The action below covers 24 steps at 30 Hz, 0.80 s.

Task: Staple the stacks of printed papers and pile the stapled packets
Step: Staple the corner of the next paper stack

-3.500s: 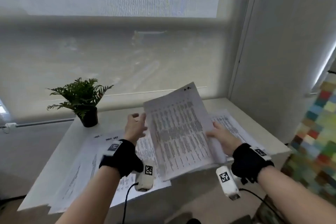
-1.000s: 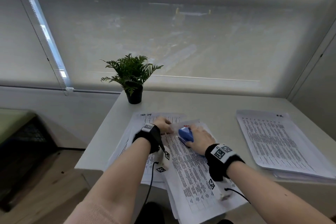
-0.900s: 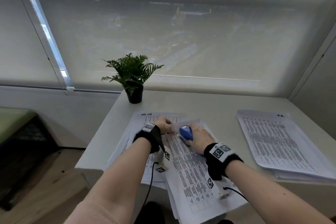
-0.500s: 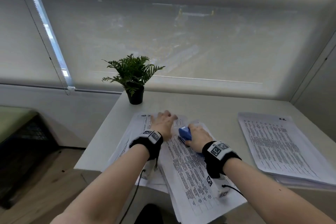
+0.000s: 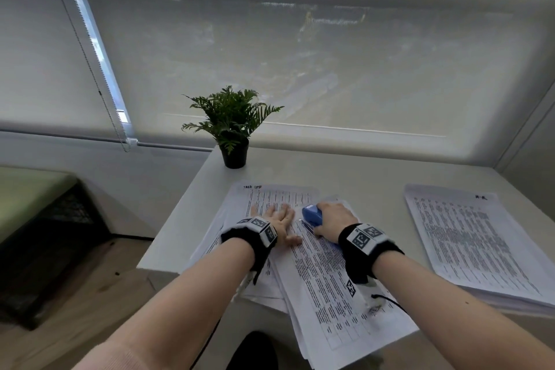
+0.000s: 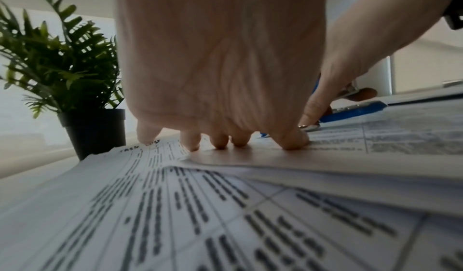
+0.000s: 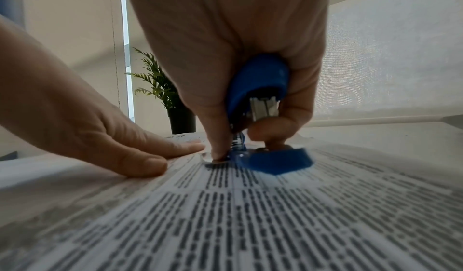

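Observation:
A blue stapler (image 5: 312, 216) (image 7: 260, 101) sits at the top left corner of a printed packet (image 5: 330, 276), gripped by my right hand (image 5: 333, 219) with its fingers curled round it. The stapler's mouth stands apart in the right wrist view, its blue base (image 7: 275, 161) lying on the page. My left hand (image 5: 277, 221) (image 6: 220, 89) lies flat with fingers spread, pressing the papers (image 6: 175, 206) just left of the stapler. Under the packet lies a wider stack of printed sheets (image 5: 255, 198). A second pile of printed papers (image 5: 468, 243) lies at the table's right.
A small potted fern (image 5: 232, 129) stands at the back left corner of the white table (image 5: 360, 177). A window with a roller blind (image 5: 300, 69) runs behind. The table's left edge drops to a wooden floor (image 5: 75, 294); the packet overhangs the near edge.
The packet held up in both hands now lies on the left stack. My left hand has gone from pinching its corner to lying flat; the right hand keeps the stapler at that corner.

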### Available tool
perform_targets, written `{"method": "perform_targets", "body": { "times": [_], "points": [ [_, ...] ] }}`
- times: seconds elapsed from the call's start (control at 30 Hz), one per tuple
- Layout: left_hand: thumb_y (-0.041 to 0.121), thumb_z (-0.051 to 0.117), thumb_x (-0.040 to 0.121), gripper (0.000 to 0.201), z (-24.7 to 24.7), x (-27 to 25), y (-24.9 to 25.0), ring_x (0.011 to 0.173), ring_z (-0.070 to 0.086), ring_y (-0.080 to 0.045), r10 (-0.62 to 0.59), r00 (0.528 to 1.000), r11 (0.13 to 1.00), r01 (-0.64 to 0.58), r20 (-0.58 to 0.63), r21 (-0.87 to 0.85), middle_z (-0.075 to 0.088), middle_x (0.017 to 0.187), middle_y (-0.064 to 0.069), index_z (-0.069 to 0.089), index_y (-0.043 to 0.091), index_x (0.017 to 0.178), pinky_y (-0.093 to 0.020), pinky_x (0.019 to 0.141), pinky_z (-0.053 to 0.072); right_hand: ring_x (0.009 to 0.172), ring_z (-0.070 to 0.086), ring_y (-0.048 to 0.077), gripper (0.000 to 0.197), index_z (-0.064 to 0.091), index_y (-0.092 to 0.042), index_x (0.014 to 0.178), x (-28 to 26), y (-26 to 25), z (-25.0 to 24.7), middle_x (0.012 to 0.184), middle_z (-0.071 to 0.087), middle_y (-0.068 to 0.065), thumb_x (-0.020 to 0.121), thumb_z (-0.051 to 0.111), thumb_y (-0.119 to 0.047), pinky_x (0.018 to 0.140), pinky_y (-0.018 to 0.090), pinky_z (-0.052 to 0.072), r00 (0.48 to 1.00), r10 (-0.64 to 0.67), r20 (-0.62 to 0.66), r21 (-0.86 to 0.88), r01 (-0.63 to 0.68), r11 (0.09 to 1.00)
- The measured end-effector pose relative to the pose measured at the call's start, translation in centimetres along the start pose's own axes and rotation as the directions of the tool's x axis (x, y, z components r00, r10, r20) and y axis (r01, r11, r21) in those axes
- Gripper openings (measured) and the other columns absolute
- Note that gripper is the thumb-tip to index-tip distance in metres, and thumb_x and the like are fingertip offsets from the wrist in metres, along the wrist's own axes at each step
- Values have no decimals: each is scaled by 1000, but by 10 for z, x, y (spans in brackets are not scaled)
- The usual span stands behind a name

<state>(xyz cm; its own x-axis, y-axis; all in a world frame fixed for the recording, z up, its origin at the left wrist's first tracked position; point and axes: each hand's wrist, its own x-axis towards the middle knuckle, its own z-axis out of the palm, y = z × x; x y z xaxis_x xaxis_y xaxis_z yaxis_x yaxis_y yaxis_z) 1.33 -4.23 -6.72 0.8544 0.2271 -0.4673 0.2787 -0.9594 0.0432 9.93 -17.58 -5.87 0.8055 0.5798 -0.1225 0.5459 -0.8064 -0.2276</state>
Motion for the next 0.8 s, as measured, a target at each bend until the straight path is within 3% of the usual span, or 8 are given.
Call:
{"method": "perform_targets", "body": {
  "times": [0.2, 0.47, 0.63, 0.8],
  "points": [
    [69, 28, 89, 85, -4, 0, 2, 148, -9, -25, -30, 999, 997, 28, 24, 65, -19, 159, 4, -13, 27, 150, -58, 113, -12, 109, 60, 30, 36, 55, -17, 119, 3, -6, 5, 119, 62, 12, 85, 64, -23, 90, 37, 51, 1000, 5, -6, 7, -5, 1000],
    [66, 28, 91, 86, -2, 0, 6, 148, -9, -24, -51, 999, 997, 50, 6, 63, -19, 159, 3, -14, 21, 151, -58, 114, -12, 114, 55, 35, 48, 35, -11, 130, 7, -14, 13, 126, 55, 17, 90, 59, -24, 95, 44, 48, 996, 76, 38, 3, -76, 997],
    [64, 32, 91, 87, -2, 1, 6, 148, -10, -24, -43, 999, 999, 43, 17, 20, -19, 159, 2, -13, 19, 151, -58, 115, -9, 119, 53, 37, 50, 30, -8, 134, 20, -28, 15, 128, 53, 20, 92, 54, -21, 97, 43, 45, 992, 121, 45, -23, -120, 993],
    [63, 32, 92, 87, -2, -1, 6, 148, -10, -22, -32, 999, 999, 32, 10, -14, -19, 159, 3, -15, 18, 150, -58, 115, -8, 115, 57, 36, 46, 33, -6, 132, 33, -32, 3, 126, 56, 20, 93, 52, -22, 93, 42, 47, 996, 69, 60, 23, -71, 997]
  ]
}}
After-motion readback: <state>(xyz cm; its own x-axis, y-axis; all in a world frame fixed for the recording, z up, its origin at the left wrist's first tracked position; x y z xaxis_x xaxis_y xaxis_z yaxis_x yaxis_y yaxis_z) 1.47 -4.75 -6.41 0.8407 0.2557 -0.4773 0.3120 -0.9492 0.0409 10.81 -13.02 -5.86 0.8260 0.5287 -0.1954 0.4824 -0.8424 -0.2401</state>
